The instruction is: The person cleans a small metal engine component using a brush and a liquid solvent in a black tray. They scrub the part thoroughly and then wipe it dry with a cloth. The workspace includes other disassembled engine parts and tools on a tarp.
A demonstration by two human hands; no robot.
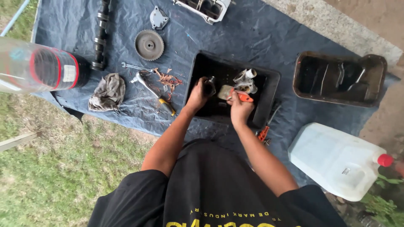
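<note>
two hands over black tray (pixel 269 90) | left hand (pixel 198 94) grips dark part (pixel 209 86) | right hand (pixel 239 107) grips orange brush (pixel 243 97)

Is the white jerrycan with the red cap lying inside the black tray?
No, the white jerrycan lies on the blue tarp, apart from the black tray where both hands work.

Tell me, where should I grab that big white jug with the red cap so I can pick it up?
Probably from above, by the moulded grip recess near the red cap. The white jug lies flat on its broad side beside the blue tarp, so its wide body looks too bulky for one hand.
</note>
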